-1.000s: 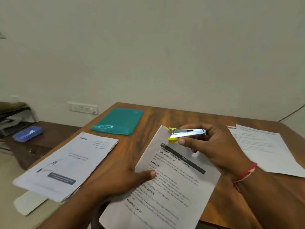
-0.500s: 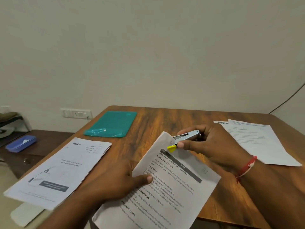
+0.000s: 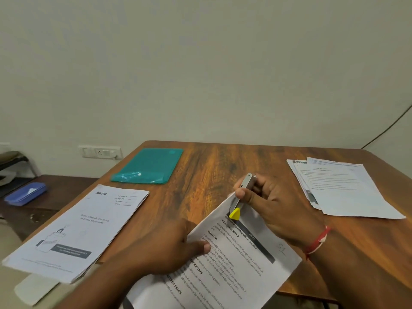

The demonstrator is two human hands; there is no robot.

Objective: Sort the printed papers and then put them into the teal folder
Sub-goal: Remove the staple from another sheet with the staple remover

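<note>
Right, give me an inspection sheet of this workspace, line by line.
Surface: wooden table, bare in the middle.
Job's things: teal folder flat at the far left, closed; blinkit papers at the near left, overhanging the edge; paper stack at the right; task sheet at the near edge.
Clutter: nothing seen on the table beyond the stapler.
Hands: left hand pins the task sheet; right hand holds a stapler, its yellow tip at the sheet's top corner.
Cables: dark cable on the wall at right.
Surroundings: wall socket; blue box on a low side cabinet.
</note>
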